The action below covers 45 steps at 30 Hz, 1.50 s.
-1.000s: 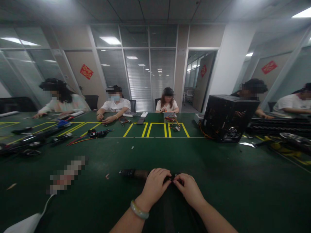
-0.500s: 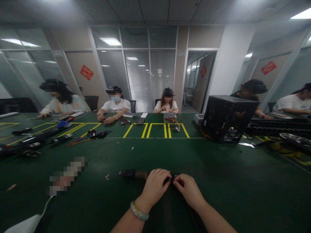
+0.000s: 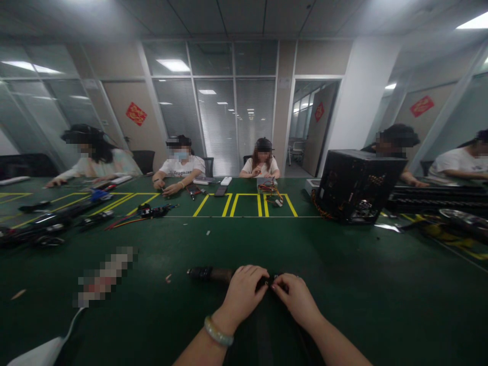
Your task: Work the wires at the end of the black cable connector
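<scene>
On the green table in front of me lies a dark, elongated object (image 3: 200,273) with a ribbed black end and a brownish middle; its kind is unclear. My left hand (image 3: 246,290), with a pale bangle on the wrist, is curled over its right part and hides much of it. Fingertips touching its right end, my right hand (image 3: 295,295) pinches close beside the left fingers. Whatever small piece sits between the two sets of fingertips is too dark and small to name. Both hands are closed.
A black computer case (image 3: 360,188) stands at the right. A bundle of coloured wires (image 3: 147,212) lies at the left, a wired metal box (image 3: 267,184) farther back. A blurred-out strip (image 3: 107,279) with a white cable is at front left. Several people sit across the table.
My hands hold nearly the same pose at the dark object. Across the table, the hand of the person at far left has shifted slightly outward.
</scene>
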Available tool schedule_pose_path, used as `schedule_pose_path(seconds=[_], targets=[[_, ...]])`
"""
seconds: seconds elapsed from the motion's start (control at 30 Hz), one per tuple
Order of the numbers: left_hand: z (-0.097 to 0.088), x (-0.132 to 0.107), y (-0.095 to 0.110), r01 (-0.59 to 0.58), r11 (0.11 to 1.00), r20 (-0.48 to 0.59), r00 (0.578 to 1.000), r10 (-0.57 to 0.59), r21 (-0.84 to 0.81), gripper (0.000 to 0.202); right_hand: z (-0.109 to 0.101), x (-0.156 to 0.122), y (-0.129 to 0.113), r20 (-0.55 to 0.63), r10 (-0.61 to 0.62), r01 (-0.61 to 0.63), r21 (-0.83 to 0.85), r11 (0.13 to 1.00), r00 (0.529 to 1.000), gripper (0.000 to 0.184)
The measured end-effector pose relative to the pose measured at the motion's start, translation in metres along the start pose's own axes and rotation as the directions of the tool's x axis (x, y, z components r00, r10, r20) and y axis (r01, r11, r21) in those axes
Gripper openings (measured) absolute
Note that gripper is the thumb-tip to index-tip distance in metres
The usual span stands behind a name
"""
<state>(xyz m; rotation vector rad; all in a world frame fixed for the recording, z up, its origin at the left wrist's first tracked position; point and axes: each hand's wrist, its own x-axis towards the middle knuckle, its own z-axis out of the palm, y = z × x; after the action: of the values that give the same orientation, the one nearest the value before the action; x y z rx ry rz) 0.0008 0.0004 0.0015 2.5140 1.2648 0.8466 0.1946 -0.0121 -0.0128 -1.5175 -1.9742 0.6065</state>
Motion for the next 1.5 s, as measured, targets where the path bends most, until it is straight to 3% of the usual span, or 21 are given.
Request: schedule_pose_path(seconds=[0.8, 1.5], targets=[[-0.0010, 0.0000, 0.0004, -0.011, 1.000, 0.008, 1.000, 0.011, 0.013, 0.014, -0.0002, -0.0012, 0.0003, -0.006, 0.010, -0.010, 0.019, 1.000, 1.000, 0.011], [0.0003, -0.0003, 0.0000, -0.008, 1.000, 0.015, 1.000, 0.008, 0.010, 0.019, -0.0042, -0.0024, -0.0042, 0.001, 0.016, -0.016, 0.012, 1.000, 1.000, 0.012]])
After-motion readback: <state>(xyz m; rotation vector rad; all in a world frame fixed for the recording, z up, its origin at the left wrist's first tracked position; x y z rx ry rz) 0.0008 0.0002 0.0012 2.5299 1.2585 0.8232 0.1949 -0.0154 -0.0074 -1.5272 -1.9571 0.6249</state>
